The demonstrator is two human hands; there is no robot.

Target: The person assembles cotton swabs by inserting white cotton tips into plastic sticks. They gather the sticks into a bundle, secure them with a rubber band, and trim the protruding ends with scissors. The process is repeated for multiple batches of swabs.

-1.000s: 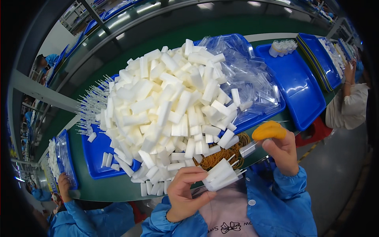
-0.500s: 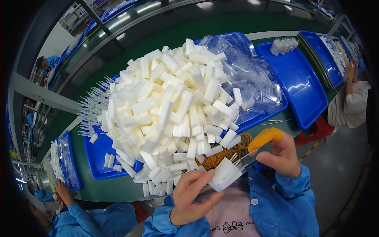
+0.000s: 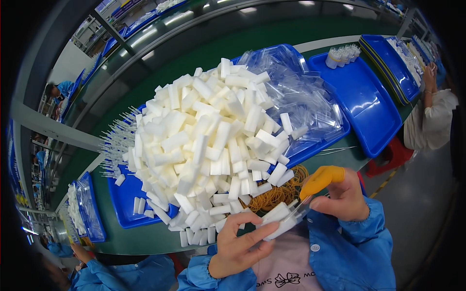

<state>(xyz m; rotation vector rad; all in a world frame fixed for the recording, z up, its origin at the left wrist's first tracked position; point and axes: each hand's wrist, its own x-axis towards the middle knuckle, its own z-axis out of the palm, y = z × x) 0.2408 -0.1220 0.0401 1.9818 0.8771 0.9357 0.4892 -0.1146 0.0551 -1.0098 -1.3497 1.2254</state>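
While the left hand (image 3: 238, 248) holds white foam pieces (image 3: 284, 226) before the pink shirt (image 3: 286, 257) | long axis slanting up-right, toward right hand (image 3: 343, 198) | right hand pinches clear sleeve (image 3: 303, 209) by foam's far end, contact unclear

White, faintly creamy foam blocks (image 3: 194, 131) fill a blue tray (image 3: 125, 200) on a dark green bench (image 3: 145, 241). The plastic sleeves (image 3: 303, 94) are colourless and see-through; the rubber bands (image 3: 272, 198) golden brown. I see a bright blue jacket (image 3: 349, 252), a pale pink shirt (image 3: 279, 257) with a black bow print (image 3: 287, 280), and a mustard-yellow finger cover (image 3: 324, 179).
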